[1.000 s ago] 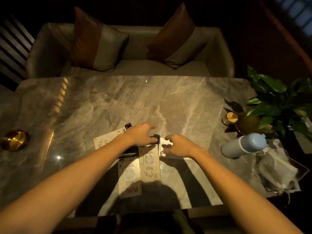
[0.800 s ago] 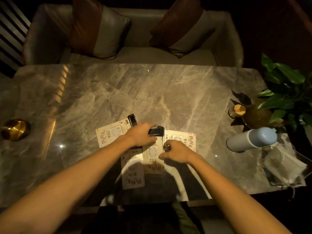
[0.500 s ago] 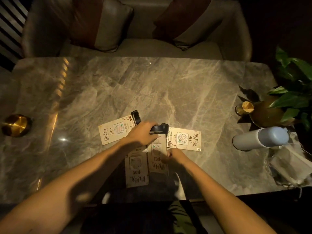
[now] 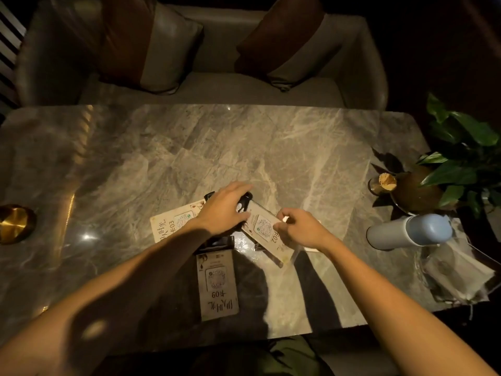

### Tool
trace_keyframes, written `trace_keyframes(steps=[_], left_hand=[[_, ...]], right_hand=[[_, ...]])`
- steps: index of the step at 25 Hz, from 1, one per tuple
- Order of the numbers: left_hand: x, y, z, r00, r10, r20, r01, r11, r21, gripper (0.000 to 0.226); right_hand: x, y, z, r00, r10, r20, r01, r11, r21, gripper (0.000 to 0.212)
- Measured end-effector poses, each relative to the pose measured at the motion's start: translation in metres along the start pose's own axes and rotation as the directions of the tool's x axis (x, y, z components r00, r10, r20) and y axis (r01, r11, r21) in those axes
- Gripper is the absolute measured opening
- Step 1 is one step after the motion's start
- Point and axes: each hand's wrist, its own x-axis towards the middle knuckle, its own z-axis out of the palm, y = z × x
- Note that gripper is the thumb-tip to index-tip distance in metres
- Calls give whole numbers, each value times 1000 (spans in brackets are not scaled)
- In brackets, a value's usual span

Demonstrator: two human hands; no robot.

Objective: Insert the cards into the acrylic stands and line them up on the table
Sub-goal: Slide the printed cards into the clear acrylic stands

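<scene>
Several acrylic stands with black bases lie flat on the marble table (image 4: 135, 164), each with a printed card in it. My left hand (image 4: 223, 210) grips the black base of the stand marked 02 (image 4: 267, 234), which is tilted up off the table. My right hand (image 4: 301, 227) pinches that stand's right edge. The stand marked 09 (image 4: 218, 284) lies flat near the front edge. Another marked 03 (image 4: 173, 223) lies partly under my left forearm. A further card lies mostly hidden beneath my right hand.
A pale blue bottle (image 4: 409, 232) lies on its side at the right, beside a clear bag (image 4: 458, 275), a potted plant (image 4: 461, 164) and a small cup (image 4: 382, 183). A brass dish (image 4: 13, 223) sits at the left edge. A sofa with two cushions (image 4: 151, 42) stands behind.
The 02 stand, lying flat beside the 09 stand before, is now lifted and turned diagonally between both hands. My right hand moved up onto its edge and covers the card at the right.
</scene>
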Motion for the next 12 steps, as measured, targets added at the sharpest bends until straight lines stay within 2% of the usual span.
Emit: trace_keyframes(steps=[2,6,8,10,12], left_hand=[[8,8,-6,996,85,16,-85,996,-16,69],[26,15,-15,987,137,84,-130,988,-78,23],[33,12,-19,994,93,53,-86,988,-128,13],[39,3,-21,999,38,-1,-38,983,-181,4],[44,-6,-22,997,-23,-74,1,958,-287,9]], right_hand=[[9,-18,-16,997,-72,21,74,993,-94,13],[28,-51,-38,984,-177,29,179,964,-197,18],[35,-61,-49,975,-221,-10,216,961,-172,21],[41,-61,-60,965,-248,-84,242,968,-72,20],[45,-56,-71,963,-232,-140,240,970,42,17]])
